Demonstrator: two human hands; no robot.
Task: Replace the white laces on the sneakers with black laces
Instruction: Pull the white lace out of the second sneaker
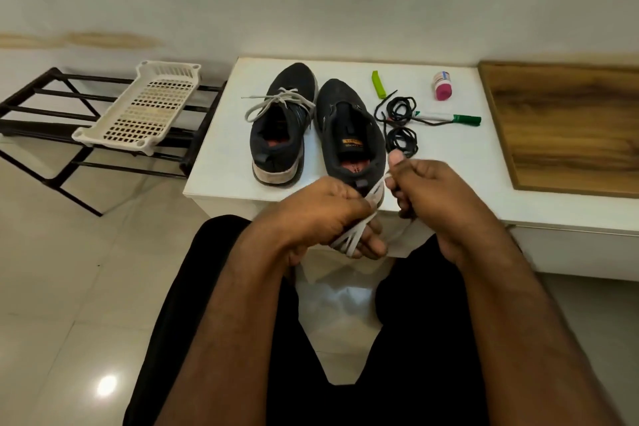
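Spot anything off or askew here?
Mostly expected mid-task. The right shoe is unlaced, the left shoe still has its white lace, and both hands hold the removed lace. The basket sits tilted across the rack.

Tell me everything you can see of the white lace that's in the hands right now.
The white lace is a flat, greyish-white woven strip, free of both sneakers. It is wound in several loops around the left hand, whose fingers curl over it. One strand runs up to the right hand, which pinches its end. It hangs just before the table's front edge.
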